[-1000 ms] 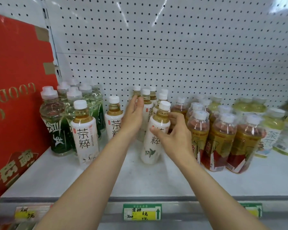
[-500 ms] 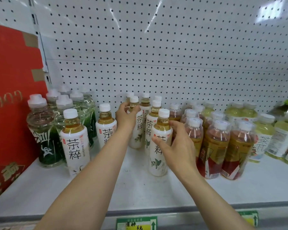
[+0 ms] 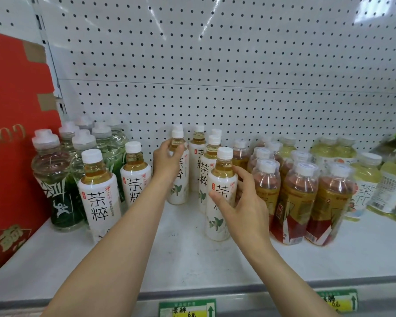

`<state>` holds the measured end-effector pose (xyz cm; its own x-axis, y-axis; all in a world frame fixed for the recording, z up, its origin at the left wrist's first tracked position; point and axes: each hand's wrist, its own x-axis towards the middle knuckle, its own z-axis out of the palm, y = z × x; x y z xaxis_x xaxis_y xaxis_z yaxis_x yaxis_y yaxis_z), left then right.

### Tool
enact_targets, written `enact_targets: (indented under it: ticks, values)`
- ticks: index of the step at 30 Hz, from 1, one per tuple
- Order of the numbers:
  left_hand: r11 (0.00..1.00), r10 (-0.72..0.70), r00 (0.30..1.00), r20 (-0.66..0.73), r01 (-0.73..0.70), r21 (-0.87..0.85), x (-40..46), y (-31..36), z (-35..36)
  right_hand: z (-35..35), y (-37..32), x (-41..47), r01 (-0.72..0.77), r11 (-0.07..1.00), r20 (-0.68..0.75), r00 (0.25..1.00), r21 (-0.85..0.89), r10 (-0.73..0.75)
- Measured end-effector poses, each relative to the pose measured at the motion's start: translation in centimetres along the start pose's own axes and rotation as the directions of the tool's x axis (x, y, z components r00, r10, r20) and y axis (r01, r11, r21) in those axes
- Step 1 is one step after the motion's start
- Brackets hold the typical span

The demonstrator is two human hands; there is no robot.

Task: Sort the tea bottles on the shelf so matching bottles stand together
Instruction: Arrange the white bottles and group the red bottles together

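Several white-labelled amber tea bottles stand on the white shelf (image 3: 192, 255). My left hand (image 3: 167, 163) grips the neck of one white-labelled bottle (image 3: 180, 191) in the middle row. My right hand (image 3: 242, 202) wraps the front white-labelled bottle (image 3: 220, 177) just right of centre. Two more of the same kind stand apart at the left, one in front (image 3: 97, 193) and one behind (image 3: 135, 177). Others stand behind my hands (image 3: 198, 154). Right of them is a group of red-and-gold labelled tea bottles (image 3: 297, 202).
Green-labelled clear bottles (image 3: 55, 186) crowd the far left beside a red cardboard box (image 3: 12, 145). Pale yellow-green bottles (image 3: 366, 181) fill the right end. A pegboard wall (image 3: 215, 65) backs the shelf. Price tags (image 3: 188, 310) hang on the front rail.
The camera has moved in closer. My left hand has closed around the neck of the middle bottle; my right hand stays around the front bottle.
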<state>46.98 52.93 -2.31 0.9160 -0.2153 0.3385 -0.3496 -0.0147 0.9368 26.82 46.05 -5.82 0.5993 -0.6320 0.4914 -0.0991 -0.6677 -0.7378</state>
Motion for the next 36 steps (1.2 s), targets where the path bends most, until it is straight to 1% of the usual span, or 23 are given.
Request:
enact_targets:
  ticks: [1, 2, 3, 4, 5, 6, 7, 8, 10, 11, 12, 14, 16, 19, 23, 26, 29, 34, 36]
  values:
    - [1.0, -0.007, 1.0, 0.006, 0.007, 0.01, -0.1, 0.0, 0.0, 0.0, 0.1, -0.2, -0.009, 1.0, 0.028, 1.0, 0.002, 0.009]
    - [0.999, 0.016, 1.0, -0.015, -0.016, 0.052, -0.3, 0.0, 0.1, 0.0, 0.3, -0.3, -0.019, 1.0, 0.047, 0.999, 0.003, 0.019]
    - [0.991, 0.087, 0.994, -0.061, -0.08, 0.106, -0.8, 0.0, 0.3, 0.0, 0.5, -0.5, -0.028, 1.0, 0.056, 0.998, 0.005, 0.028]
    - [0.973, 0.193, 0.975, -0.11, -0.175, 0.15, -1.5, 0.2, 0.4, 0.0, 0.6, -0.6, -0.039, 0.999, 0.055, 0.998, 0.01, 0.038]
    - [0.941, 0.316, 0.938, -0.14, -0.292, 0.17, -2.2, 0.6, 0.7, -0.1, 0.6, -0.7, -0.049, 0.999, 0.049, 0.998, 0.016, 0.048]
    - [0.911, 0.4, 0.908, -0.125, -0.379, 0.165, -3.0, 1.3, 1.1, -0.3, 0.7, -0.8, -0.057, 0.998, 0.035, 0.998, 0.019, 0.056]
    - [0.9, 0.425, 0.903, -0.065, -0.414, 0.138, -3.4, 1.9, 1.6, -0.4, 0.8, -0.8, -0.06, 0.998, 0.021, 0.998, 0.016, 0.06]
    - [0.911, 0.397, 0.918, 0.018, -0.396, 0.117, -3.4, 2.4, 2.1, -0.5, 1.0, -0.9, -0.059, 0.998, 0.009, 0.998, 0.009, 0.059]
    - [0.948, 0.269, 0.945, 0.188, -0.294, 0.124, -3.0, 3.0, 2.9, -0.9, 1.2, -1.2, -0.058, 0.998, -0.002, 0.998, -0.009, 0.058]
    - [0.958, 0.208, 0.945, 0.253, -0.249, 0.143, -2.9, 3.3, 3.2, -1.1, 1.3, -1.4, -0.06, 0.998, -0.004, 0.998, -0.02, 0.06]
    - [0.961, 0.165, 0.941, 0.294, -0.22, 0.166, -2.6, 3.5, 3.4, -1.1, 1.3, -1.5, -0.06, 0.998, -0.006, 0.998, -0.029, 0.06]
    - [0.957, 0.156, 0.939, 0.308, -0.221, 0.189, -2.5, 3.7, 3.7, -1.2, 1.3, -1.5, -0.063, 0.997, -0.012, 0.998, -0.041, 0.062]
    - [0.968, 0.165, 0.95, 0.265, -0.208, 0.143, -2.8, 3.9, 3.6, -1.3, 1.3, -1.5, -0.069, 0.996, -0.021, 0.997, -0.056, 0.068]
    - [0.985, 0.15, 0.98, 0.132, -0.16, 0.071, -3.1, 3.3, 2.5, -1.4, 1.3, -1.4, -0.084, 0.994, -0.035, 0.996, -0.066, 0.082]
    - [0.976, 0.153, 0.988, 0.004, -0.152, 0.155, -3.9, 3.1, 1.0, -1.3, 1.1, -1.2, -0.089, 0.991, -0.035, 0.996, -0.098, 0.086]
    - [0.977, 0.121, 0.99, -0.074, -0.105, 0.183, -3.6, 2.8, 0.0, -1.2, 1.0, -0.9, -0.096, 0.99, -0.024, 0.995, -0.103, 0.094]
    - [0.974, 0.101, 0.988, -0.112, -0.076, 0.213, -3.3, 2.5, -0.8, -1.2, 1.0, -0.8, -0.097, 0.991, -0.017, 0.995, -0.091, 0.096]
    - [0.947, 0.153, 0.973, -0.17, -0.095, 0.306, -3.9, 2.9, -1.4, -1.4, 1.1, -0.9, -0.094, 0.994, -0.007, 0.996, -0.06, 0.094]
    - [0.947, 0.144, 0.975, -0.171, -0.085, 0.309, -3.8, 3.3, -1.6, -1.4, 1.1, -0.9, -0.096, 0.994, -0.007, 0.995, -0.06, 0.096]
